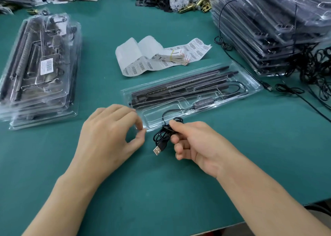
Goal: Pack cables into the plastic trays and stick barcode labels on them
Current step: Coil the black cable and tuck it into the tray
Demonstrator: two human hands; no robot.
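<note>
A clear plastic tray [250, 81] lies slantwise in the middle of the green table, with black rods and an inline switch [203, 104] in its slots. My right hand [195, 144] grips a coiled black USB cable [163, 133] just off the tray's near left corner; its silver plug [157, 150] hangs down. The cable's other end runs up into the tray. My left hand [111, 137] pinches the tray's near left corner between thumb and forefinger. A strip of barcode labels [141, 65] lies behind the tray.
A stack of packed trays [39, 65], the top one labelled, stands at the left. A taller stack of trays [272, 26] and a tangle of loose black cables [315, 69] fill the right. Brass fittings [195, 4] and black clips lie at the back.
</note>
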